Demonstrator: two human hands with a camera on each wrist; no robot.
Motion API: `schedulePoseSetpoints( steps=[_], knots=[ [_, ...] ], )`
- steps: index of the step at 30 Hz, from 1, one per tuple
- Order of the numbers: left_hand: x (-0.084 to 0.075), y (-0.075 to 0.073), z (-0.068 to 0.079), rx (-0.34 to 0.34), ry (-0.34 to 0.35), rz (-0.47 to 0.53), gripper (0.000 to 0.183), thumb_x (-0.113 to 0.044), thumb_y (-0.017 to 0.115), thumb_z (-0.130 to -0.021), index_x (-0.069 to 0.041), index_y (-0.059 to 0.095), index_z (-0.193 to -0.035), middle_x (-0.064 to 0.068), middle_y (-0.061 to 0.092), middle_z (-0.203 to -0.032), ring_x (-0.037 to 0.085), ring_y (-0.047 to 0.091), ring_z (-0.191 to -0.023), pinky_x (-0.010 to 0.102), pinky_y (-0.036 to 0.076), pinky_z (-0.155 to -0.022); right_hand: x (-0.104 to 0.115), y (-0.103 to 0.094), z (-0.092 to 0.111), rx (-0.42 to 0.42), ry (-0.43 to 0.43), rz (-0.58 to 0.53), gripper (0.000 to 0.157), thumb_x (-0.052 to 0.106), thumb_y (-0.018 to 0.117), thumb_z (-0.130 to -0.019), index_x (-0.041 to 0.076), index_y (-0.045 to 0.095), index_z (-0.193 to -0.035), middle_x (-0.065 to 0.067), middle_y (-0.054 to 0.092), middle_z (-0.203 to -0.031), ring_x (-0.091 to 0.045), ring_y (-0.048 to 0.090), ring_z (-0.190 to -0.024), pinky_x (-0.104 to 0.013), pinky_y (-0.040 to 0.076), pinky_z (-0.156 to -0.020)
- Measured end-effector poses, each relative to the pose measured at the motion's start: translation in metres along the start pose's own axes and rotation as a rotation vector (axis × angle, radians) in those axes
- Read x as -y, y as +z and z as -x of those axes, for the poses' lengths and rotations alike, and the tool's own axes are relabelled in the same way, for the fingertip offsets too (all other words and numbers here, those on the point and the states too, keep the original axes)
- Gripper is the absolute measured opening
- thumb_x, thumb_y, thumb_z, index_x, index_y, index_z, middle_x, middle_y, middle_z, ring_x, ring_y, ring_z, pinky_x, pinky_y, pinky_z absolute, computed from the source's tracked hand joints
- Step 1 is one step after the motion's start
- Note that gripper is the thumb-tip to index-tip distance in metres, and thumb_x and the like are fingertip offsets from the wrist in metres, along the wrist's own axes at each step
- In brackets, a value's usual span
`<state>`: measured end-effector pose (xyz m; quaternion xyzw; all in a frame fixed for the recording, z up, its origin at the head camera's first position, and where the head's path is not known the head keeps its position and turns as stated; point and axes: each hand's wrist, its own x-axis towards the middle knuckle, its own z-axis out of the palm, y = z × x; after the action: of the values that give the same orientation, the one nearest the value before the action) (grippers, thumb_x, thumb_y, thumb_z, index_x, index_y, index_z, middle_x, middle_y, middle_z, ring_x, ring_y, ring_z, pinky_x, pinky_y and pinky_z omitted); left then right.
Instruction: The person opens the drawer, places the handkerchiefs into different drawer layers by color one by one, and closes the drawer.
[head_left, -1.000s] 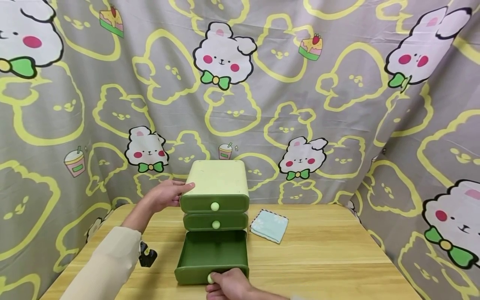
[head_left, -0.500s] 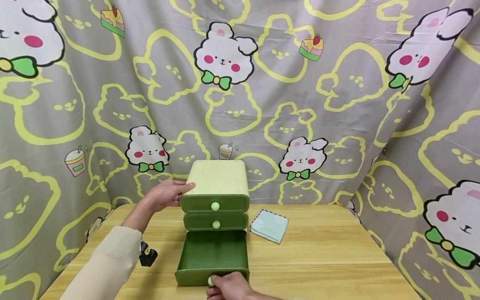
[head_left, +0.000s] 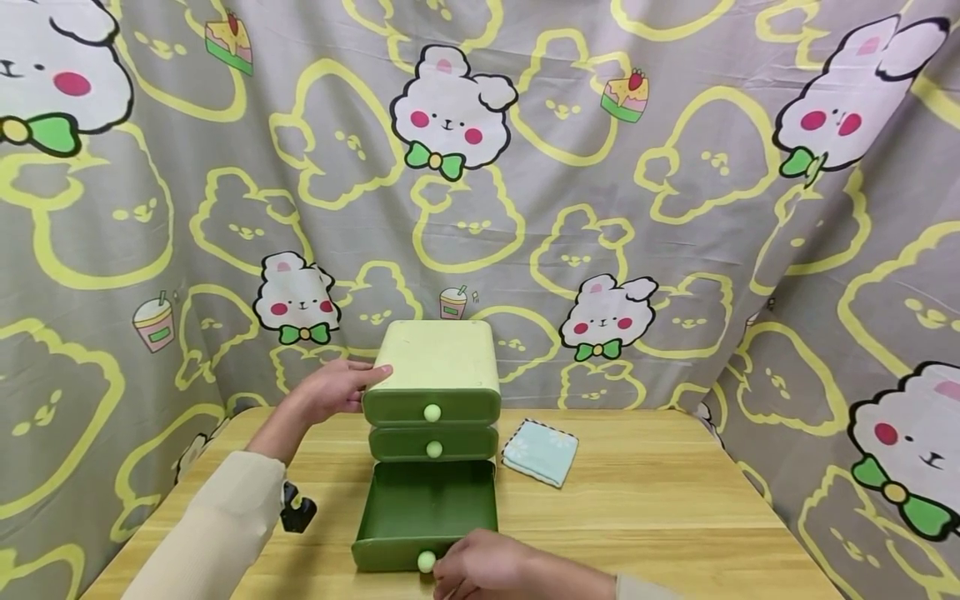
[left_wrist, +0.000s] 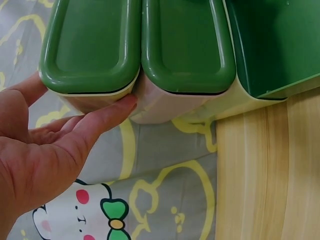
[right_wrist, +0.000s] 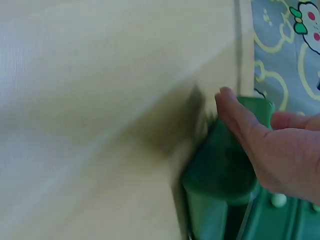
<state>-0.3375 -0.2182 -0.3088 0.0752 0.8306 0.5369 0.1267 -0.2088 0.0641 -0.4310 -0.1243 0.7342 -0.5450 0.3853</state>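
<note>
A small pale-yellow drawer cabinet (head_left: 438,354) with green drawer fronts stands on the wooden table. Its bottom drawer (head_left: 429,504) is pulled out and shows a bare green inside; the top drawer (head_left: 397,408) and middle drawer (head_left: 401,444) are in. My left hand (head_left: 337,392) rests against the cabinet's upper left side, one digit over the top edge, others along the side wall in the left wrist view. My right hand (head_left: 480,567) is just right of the bottom drawer's round knob (head_left: 426,562), its extended fingers (right_wrist: 232,107) off the knob and beside the drawer front.
A folded light-blue cloth (head_left: 540,452) lies on the table (head_left: 637,517) right of the cabinet. A black clip-like piece (head_left: 297,508) shows beside the left sleeve (head_left: 217,517). A patterned grey curtain (head_left: 525,192) encloses the back and sides.
My right hand has let go of the bottom drawer's knob and shifted slightly right. The drawer stays pulled out, and my left hand keeps its place on the cabinet.
</note>
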Motion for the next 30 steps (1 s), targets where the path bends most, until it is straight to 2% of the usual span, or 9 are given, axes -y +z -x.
schedulePoseSetpoints(
  steps=[4,9,16,21,25,30],
  knots=[
    [0.0,0.0,0.0,0.001,-0.007,-0.003,0.075,-0.044,0.057,-0.103,0.01,0.037,-0.152,0.01,0.07,-0.116,0.012,0.07,-0.096,0.035,0.059,-0.094,0.012,-0.016,0.008,0.036,-0.03,0.0,0.031,0.017,0.059,-0.098,-0.007,0.072,-0.114,-0.018,0.075,-0.098,-0.016,0.071,-0.081,-0.035,0.063,-0.082],
    [0.001,-0.001,0.0,0.0,-0.006,0.0,0.075,-0.044,0.057,-0.103,0.01,0.037,-0.152,0.009,0.07,-0.114,0.011,0.07,-0.095,0.035,0.059,-0.093,0.028,-0.042,0.013,0.032,-0.098,0.038,0.035,0.019,0.056,-0.1,-0.009,0.069,-0.116,-0.022,0.074,-0.097,-0.021,0.072,-0.08,-0.04,0.064,-0.079],
    [-0.001,0.0,0.0,0.002,-0.003,-0.003,0.075,-0.043,0.057,-0.104,0.009,0.036,-0.152,0.012,0.069,-0.12,0.012,0.069,-0.098,0.035,0.059,-0.094,0.048,-0.089,0.018,-0.133,-0.141,0.059,0.037,0.022,0.057,-0.101,-0.012,0.068,-0.112,-0.019,0.074,-0.093,-0.02,0.072,-0.076,-0.041,0.064,-0.078],
    [-0.001,0.001,0.0,-0.002,-0.005,-0.001,0.076,-0.044,0.057,-0.103,0.009,0.035,-0.153,0.014,0.068,-0.124,0.013,0.07,-0.099,0.036,0.059,-0.095,0.051,-0.128,0.017,-0.255,-0.154,0.058,0.033,0.018,0.054,-0.102,-0.012,0.067,-0.109,-0.012,0.071,-0.089,-0.017,0.071,-0.073,-0.038,0.064,-0.078],
    [0.0,0.0,0.0,-0.002,-0.005,0.006,0.076,-0.044,0.057,-0.103,0.009,0.034,-0.153,0.014,0.068,-0.124,0.013,0.07,-0.099,0.036,0.059,-0.095,0.043,-0.155,0.011,-0.412,-0.17,0.007,0.029,0.013,0.054,-0.101,-0.012,0.066,-0.11,-0.01,0.069,-0.087,-0.016,0.07,-0.072,-0.035,0.064,-0.076],
    [0.001,0.0,-0.001,0.006,0.002,0.026,0.075,-0.043,0.057,-0.104,0.009,0.035,-0.153,0.012,0.07,-0.12,0.012,0.07,-0.097,0.034,0.059,-0.094,0.022,-0.183,0.003,-0.59,-0.15,-0.092,0.027,0.01,0.057,-0.099,-0.013,0.064,-0.111,-0.01,0.069,-0.089,-0.015,0.068,-0.074,-0.034,0.063,-0.079]
  ],
)
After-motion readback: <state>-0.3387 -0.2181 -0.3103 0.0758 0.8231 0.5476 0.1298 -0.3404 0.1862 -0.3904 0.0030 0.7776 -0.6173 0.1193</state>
